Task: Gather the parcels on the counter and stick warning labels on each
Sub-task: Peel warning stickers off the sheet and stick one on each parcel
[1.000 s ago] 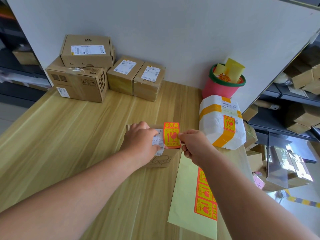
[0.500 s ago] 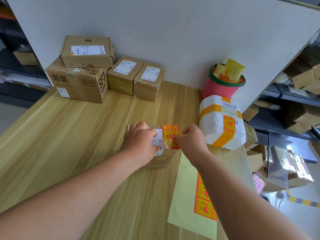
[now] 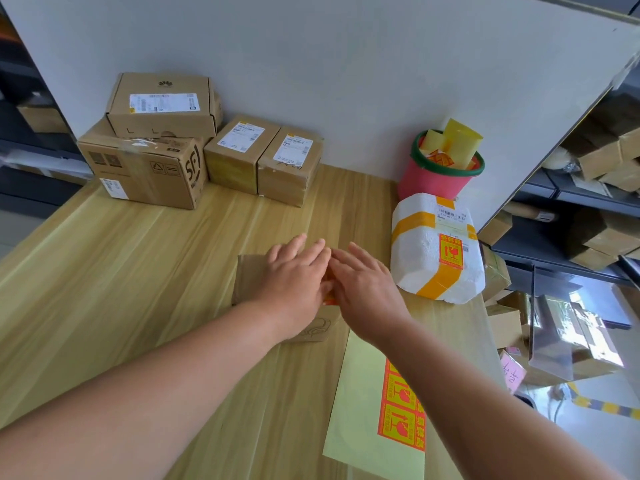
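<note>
Cardboard parcel, small and brown [image 3: 251,278]: on the wooden bench [image 3: 121,271], under both hands.
Left hand [image 3: 294,282]: flat, fingers spread, pressing the parcel top.
Right hand [image 3: 363,289]: flat, open, over the orange label's sliver [image 3: 328,299].
Pink bucket [image 3: 429,181]: holds yellow backing paper [image 3: 460,142].

My left hand [image 3: 294,282] and right hand [image 3: 360,289] are lying flat over the small cardboard parcel [image 3: 249,275], covering most of its top, so I'm seeing only an orange sliver of the warning label [image 3: 328,301] peeking out between them. My right forearm is hiding part of the label sheet [image 3: 360,410], and the bottom edge is cutting that sheet off. The print on the foam parcel [image 3: 419,261] is reading too small for me. The shelf boxes [image 3: 609,161] at right are blurring out.
</note>
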`<state>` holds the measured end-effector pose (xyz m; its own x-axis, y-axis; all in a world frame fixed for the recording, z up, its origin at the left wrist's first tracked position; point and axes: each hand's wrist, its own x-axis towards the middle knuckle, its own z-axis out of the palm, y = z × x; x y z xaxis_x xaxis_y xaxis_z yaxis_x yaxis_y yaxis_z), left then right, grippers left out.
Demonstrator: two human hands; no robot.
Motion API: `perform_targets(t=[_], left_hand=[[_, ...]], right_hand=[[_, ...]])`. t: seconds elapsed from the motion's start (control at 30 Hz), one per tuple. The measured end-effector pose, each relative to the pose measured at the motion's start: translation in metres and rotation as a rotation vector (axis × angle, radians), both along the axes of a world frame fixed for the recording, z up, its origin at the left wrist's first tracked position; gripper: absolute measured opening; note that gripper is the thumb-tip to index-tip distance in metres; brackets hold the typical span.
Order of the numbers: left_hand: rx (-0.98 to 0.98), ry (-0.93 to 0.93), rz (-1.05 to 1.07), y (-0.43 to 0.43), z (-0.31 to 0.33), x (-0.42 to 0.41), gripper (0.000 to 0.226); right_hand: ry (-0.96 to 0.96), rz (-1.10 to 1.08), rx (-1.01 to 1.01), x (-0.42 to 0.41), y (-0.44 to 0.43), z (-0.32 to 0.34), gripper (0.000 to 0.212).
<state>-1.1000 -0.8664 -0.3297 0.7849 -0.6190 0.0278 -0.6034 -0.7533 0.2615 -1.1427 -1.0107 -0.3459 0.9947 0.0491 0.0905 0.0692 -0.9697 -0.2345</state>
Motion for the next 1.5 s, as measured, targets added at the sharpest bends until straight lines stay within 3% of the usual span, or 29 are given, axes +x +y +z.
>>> perform_targets(t=[0.17,0.3,0.47,0.57,0.7,0.87,1.03,1.13,1.2,1.27,1.33,1.4,1.5], left_hand=[[0.198,0.038,-0.037,0.005,-0.020,0.004,0.060],[0.248,0.053,-0.020,0.004,-0.016,0.003,0.062],[0.271,0.010,-0.001,0.003,-0.022,-0.007,0.072],[0.292,0.023,0.023,0.002,-0.023,-0.007,0.066],[0.294,0.030,-0.003,0.003,-0.015,-0.010,0.066],[0.369,-0.002,0.135,0.022,-0.020,-0.031,0.067],[0.311,0.018,0.150,0.024,-0.023,-0.023,0.062],[0.272,0.018,0.178,0.033,-0.019,-0.019,0.075],[0.183,0.057,0.368,0.041,-0.014,-0.012,0.106],[0.042,0.250,0.543,0.044,-0.006,-0.006,0.132],[-0.055,0.397,0.558,0.038,-0.004,0.002,0.129],[-0.092,0.395,0.503,0.027,-0.005,0.015,0.112],[-0.157,0.347,0.436,0.006,-0.002,0.044,0.103]], right_hand=[[0.076,-0.028,0.078,-0.005,-0.001,-0.015,0.063],[0.140,-0.014,0.105,-0.007,-0.005,-0.012,0.052],[0.185,-0.047,0.149,-0.024,-0.010,-0.017,0.054],[0.174,-0.072,0.197,-0.026,-0.005,-0.020,0.062],[0.111,-0.045,0.063,-0.029,-0.005,-0.010,0.056],[-0.048,0.150,-0.211,-0.046,0.000,-0.025,0.054],[0.003,0.139,-0.180,-0.044,0.006,-0.031,0.057],[0.017,0.123,0.010,-0.045,0.003,-0.020,0.060],[0.101,-0.010,0.204,-0.043,0.000,-0.010,0.073],[0.208,-0.148,0.301,-0.035,0.002,-0.006,0.080],[0.242,-0.217,0.357,-0.022,0.006,-0.005,0.074],[0.206,-0.275,0.393,-0.007,0.004,0.000,0.063],[0.153,-0.367,0.462,0.019,-0.015,0.015,0.056]])
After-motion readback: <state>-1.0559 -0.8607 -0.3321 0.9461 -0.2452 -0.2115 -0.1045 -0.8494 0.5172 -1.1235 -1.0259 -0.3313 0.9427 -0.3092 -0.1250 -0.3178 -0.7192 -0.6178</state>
